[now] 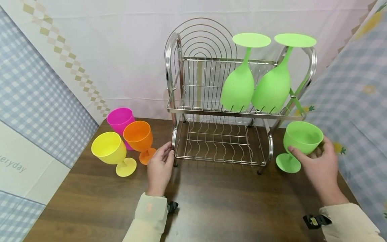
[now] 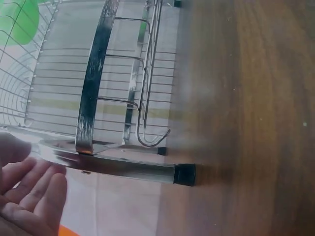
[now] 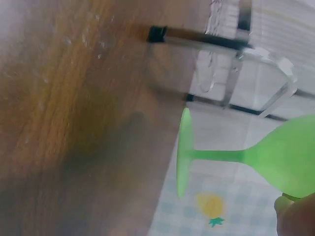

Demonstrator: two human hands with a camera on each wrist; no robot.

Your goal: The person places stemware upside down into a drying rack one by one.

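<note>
My right hand (image 1: 321,168) holds a green plastic goblet (image 1: 303,136) by its bowl, to the right of a metal dish rack (image 1: 222,163). In the right wrist view the goblet's base (image 3: 184,152) appears lifted off the table. My left hand (image 1: 160,168) grips the rack's lower left leg; in the left wrist view thumb and fingers (image 2: 32,187) lie on either side of the curved frame. Two more green goblets, one (image 1: 239,87) beside the other (image 1: 273,87), stand upside down on the right part of the upper tier.
Left of the rack stand a yellow goblet (image 1: 109,149), an orange goblet (image 1: 138,136) and a magenta goblet (image 1: 119,119), all upright and close together. The lower tier has a wavy wire floor. A brown wooden table (image 1: 217,205) lies beneath, with cloth hangings (image 1: 136,50) behind and at both sides.
</note>
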